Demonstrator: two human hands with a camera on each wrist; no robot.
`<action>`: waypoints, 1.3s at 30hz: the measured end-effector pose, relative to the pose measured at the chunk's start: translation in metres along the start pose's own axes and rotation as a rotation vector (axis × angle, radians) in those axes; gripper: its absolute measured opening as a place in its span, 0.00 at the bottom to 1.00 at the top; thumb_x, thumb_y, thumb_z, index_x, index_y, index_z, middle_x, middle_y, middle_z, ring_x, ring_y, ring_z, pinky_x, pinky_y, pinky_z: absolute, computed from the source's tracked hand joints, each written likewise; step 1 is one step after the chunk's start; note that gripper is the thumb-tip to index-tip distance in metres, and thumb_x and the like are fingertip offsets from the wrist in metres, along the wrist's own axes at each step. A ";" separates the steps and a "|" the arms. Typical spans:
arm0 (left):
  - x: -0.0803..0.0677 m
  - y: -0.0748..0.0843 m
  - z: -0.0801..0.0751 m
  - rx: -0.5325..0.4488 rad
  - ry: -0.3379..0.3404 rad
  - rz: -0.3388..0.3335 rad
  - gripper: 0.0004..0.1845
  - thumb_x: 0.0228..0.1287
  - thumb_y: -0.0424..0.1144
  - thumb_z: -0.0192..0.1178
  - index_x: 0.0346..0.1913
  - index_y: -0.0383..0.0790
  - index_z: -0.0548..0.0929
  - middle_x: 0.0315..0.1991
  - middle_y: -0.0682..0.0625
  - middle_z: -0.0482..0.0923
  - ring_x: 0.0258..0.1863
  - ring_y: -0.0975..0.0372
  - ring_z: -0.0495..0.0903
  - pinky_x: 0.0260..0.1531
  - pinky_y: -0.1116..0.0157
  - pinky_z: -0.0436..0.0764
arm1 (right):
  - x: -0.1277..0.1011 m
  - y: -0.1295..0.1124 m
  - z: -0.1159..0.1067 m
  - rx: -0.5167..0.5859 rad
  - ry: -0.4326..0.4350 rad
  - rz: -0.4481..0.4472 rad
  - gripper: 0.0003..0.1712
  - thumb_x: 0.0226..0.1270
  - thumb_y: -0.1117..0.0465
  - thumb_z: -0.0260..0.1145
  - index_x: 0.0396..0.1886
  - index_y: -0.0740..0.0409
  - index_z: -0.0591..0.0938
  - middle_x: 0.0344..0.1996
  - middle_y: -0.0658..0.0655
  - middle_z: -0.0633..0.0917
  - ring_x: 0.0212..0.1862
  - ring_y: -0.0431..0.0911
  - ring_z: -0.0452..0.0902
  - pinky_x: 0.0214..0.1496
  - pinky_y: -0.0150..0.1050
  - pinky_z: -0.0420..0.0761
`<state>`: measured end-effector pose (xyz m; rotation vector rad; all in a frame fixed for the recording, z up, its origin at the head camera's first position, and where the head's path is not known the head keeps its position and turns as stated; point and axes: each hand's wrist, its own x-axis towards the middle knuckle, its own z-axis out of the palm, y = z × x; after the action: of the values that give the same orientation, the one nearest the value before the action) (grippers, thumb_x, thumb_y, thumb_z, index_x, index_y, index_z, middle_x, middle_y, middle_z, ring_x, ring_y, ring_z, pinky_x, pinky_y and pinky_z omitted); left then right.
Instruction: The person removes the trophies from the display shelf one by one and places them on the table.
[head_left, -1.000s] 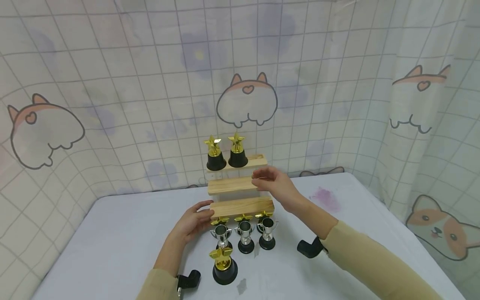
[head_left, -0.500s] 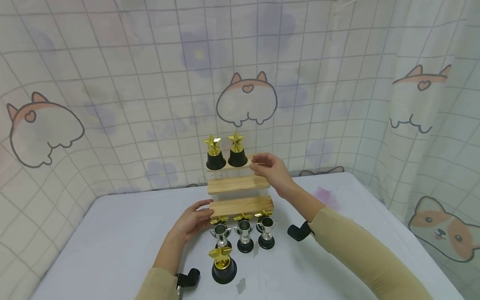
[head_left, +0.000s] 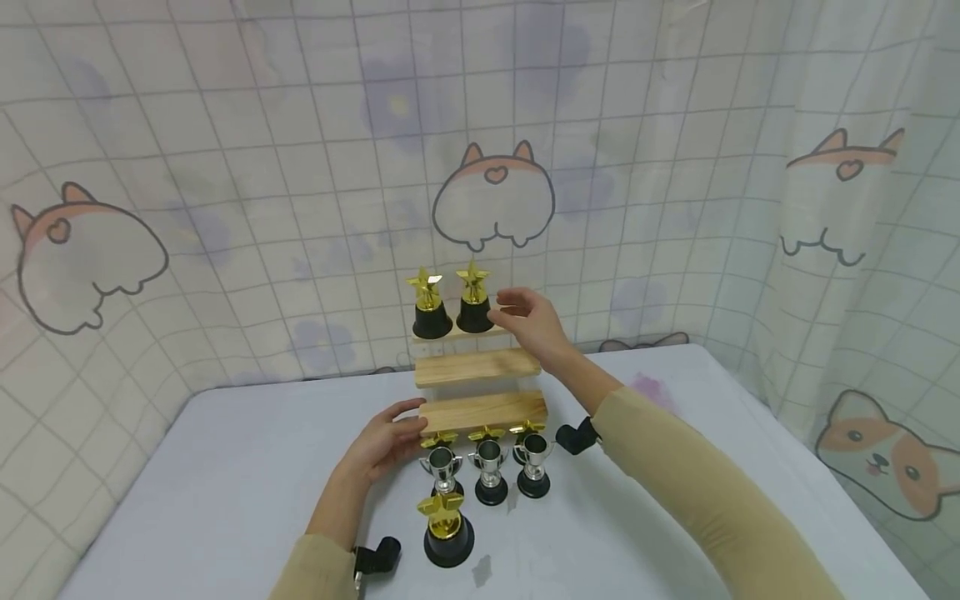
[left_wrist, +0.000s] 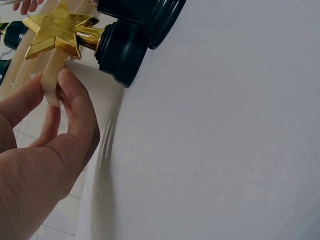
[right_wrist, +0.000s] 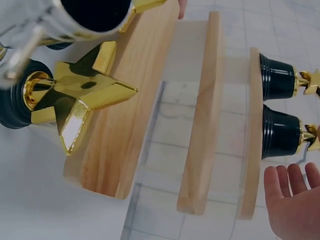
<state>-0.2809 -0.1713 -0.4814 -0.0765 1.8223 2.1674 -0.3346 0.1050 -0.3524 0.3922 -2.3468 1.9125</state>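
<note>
A three-step wooden shelf (head_left: 476,367) stands at the table's middle. Two gold star trophies (head_left: 429,307) (head_left: 474,302) on black bases stand on its top step. My right hand (head_left: 510,310) hovers at the top step just right of the right star trophy, fingers relaxed and holding nothing; contact is unclear. In the right wrist view its straight fingers (right_wrist: 295,197) lie below the two black bases (right_wrist: 279,105). My left hand (head_left: 411,421) grips the left end of the bottom step (head_left: 483,411); the left wrist view shows thumb and fingers (left_wrist: 75,100) pinching the wood.
Three silver cup trophies (head_left: 489,467) stand in a row before the shelf, gold stars just behind them. One more gold star trophy (head_left: 446,529) stands nearer me. A purple stain (head_left: 648,387) marks the white table (head_left: 225,467). Patterned curtains close off the back and right.
My right hand has risen from the middle step to the top step, closing in on the right star trophy. The left hand has kept its grip on the bottom step.
</note>
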 end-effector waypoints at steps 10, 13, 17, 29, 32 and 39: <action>0.001 0.001 -0.001 -0.008 -0.001 0.007 0.31 0.72 0.29 0.60 0.74 0.31 0.64 0.58 0.36 0.78 0.48 0.56 0.84 0.46 0.62 0.85 | 0.018 0.000 0.008 -0.023 0.004 0.009 0.29 0.74 0.56 0.69 0.70 0.59 0.74 0.66 0.61 0.76 0.67 0.53 0.71 0.67 0.49 0.74; 0.001 0.002 -0.001 -0.008 -0.006 0.006 0.31 0.72 0.29 0.60 0.75 0.31 0.64 0.58 0.36 0.78 0.48 0.56 0.84 0.46 0.62 0.85 | 0.022 0.002 0.011 -0.015 0.003 0.019 0.31 0.73 0.56 0.70 0.71 0.59 0.73 0.67 0.60 0.75 0.68 0.53 0.71 0.67 0.49 0.74; 0.000 0.003 -0.001 -0.001 -0.004 0.010 0.31 0.72 0.30 0.61 0.74 0.31 0.65 0.57 0.36 0.79 0.47 0.56 0.84 0.44 0.63 0.85 | 0.027 0.004 0.014 -0.025 0.017 0.022 0.31 0.72 0.55 0.70 0.71 0.58 0.74 0.66 0.58 0.76 0.68 0.54 0.71 0.67 0.49 0.74; -0.002 -0.002 0.000 0.000 0.006 0.009 0.30 0.71 0.29 0.62 0.73 0.31 0.66 0.56 0.37 0.79 0.45 0.56 0.84 0.43 0.63 0.85 | 0.032 0.007 0.023 -0.071 0.026 0.040 0.29 0.73 0.55 0.70 0.71 0.54 0.75 0.65 0.56 0.78 0.67 0.51 0.72 0.66 0.48 0.75; -0.001 -0.001 0.000 -0.001 0.005 0.012 0.30 0.72 0.30 0.61 0.73 0.32 0.66 0.56 0.36 0.79 0.46 0.56 0.84 0.44 0.63 0.85 | 0.034 0.008 0.023 -0.085 0.029 0.034 0.30 0.73 0.55 0.70 0.71 0.55 0.75 0.65 0.56 0.78 0.66 0.51 0.73 0.65 0.47 0.76; -0.001 -0.001 0.000 0.002 0.001 0.009 0.30 0.72 0.30 0.61 0.74 0.32 0.66 0.58 0.36 0.78 0.47 0.56 0.84 0.46 0.62 0.85 | 0.036 0.011 0.025 -0.097 0.021 0.026 0.32 0.72 0.54 0.71 0.71 0.56 0.74 0.65 0.57 0.78 0.65 0.52 0.73 0.64 0.47 0.77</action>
<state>-0.2795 -0.1711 -0.4818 -0.0689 1.8283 2.1724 -0.3695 0.0775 -0.3598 0.3331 -2.4318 1.7954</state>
